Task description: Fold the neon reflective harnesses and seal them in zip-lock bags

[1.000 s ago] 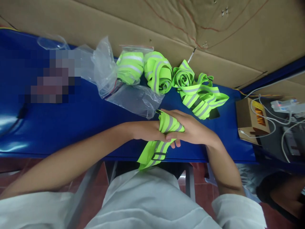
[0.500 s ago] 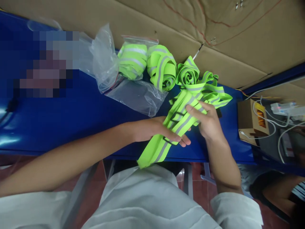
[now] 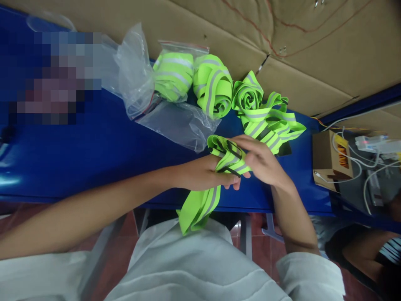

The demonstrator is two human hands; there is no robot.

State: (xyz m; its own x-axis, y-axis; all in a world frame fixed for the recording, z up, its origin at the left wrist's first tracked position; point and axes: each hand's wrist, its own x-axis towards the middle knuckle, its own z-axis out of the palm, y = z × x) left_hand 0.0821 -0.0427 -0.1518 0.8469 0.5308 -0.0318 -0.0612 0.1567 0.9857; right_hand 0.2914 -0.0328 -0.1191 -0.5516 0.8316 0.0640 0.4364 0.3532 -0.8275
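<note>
I see strap (image 3: 232, 159) on near side of bag (image 3: 180, 123), rightward; left grip (image 3: 205, 173) clasps its middle, right grip (image 3: 263, 161) pinches folded end, tail slanting away from bag.

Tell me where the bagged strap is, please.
In the head view, the bagged strap lies upper left of centre on the table, between crumpled plastic and a rolled strap.

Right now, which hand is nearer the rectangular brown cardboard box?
Right. The right hand is left of the box, at the folded, grey-striped neon-green fabric strap; the left hand, gripping the strap, is farther left of the box.
</note>
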